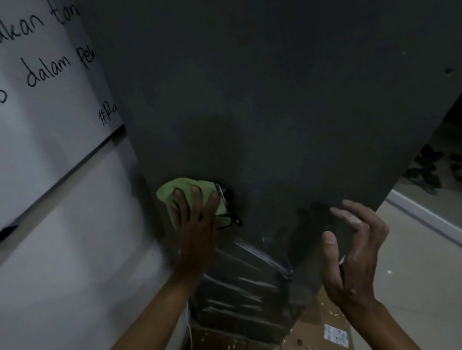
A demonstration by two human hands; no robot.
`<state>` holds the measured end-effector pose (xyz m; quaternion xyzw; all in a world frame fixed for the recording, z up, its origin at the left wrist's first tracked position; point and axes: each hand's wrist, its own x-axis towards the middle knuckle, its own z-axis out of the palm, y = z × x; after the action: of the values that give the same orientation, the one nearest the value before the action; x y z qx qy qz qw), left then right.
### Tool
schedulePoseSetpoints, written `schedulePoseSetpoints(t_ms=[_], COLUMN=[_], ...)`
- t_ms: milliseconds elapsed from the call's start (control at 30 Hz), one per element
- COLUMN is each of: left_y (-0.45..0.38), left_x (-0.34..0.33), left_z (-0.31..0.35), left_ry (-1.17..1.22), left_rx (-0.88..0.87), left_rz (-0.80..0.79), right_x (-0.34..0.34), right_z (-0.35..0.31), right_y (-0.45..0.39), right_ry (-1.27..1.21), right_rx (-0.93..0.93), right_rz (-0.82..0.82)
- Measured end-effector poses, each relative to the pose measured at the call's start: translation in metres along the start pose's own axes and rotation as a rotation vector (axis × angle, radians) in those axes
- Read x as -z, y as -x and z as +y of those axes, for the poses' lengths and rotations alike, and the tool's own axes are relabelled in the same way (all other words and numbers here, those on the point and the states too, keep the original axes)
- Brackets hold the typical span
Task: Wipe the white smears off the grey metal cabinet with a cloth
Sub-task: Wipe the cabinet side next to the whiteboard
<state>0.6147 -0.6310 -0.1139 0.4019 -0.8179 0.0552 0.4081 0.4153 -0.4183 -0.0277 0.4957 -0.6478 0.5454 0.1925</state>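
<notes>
While my left hand [196, 208] is pressing the cloth [186, 190] flat-fingered on the cabinet [285, 81], it is bunching softly. My right hand [352, 250] is hovering, loosely curled, holding nothing.

It is dim here. The grey cabinet [285, 81] looks almost black. The white wall [48, 284] and floor [440, 280] are brighter. Everything is a bit blurry, and straight lines bend near the edges.

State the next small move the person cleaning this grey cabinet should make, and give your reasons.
Probably slide the left hand, pressing the green cloth flat on the grey cabinet, downward: white smears streak the panel just below the cloth. The right hand hovers empty nearby.
</notes>
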Motion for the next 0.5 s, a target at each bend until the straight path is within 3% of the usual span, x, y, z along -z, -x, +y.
schedulePoseSetpoints(t_ms=[167,333,500], left_y=[-0.001,0.012,0.015], left_x=[-0.012,-0.026,-0.039], left_z=[0.071,0.145,0.172], left_ry=[0.238,0.228,0.254], left_rx=[0.206,-0.225,-0.433], left_rz=[0.002,-0.139,-0.253], right_x=[0.013,0.03,0.043], right_z=[-0.005,-0.002,0.003], right_y=[0.004,0.006,0.003], right_ry=[0.066,0.136,0.152], right_rx=[-0.038,-0.015,-0.021], right_rz=[0.03,0.044,0.046])
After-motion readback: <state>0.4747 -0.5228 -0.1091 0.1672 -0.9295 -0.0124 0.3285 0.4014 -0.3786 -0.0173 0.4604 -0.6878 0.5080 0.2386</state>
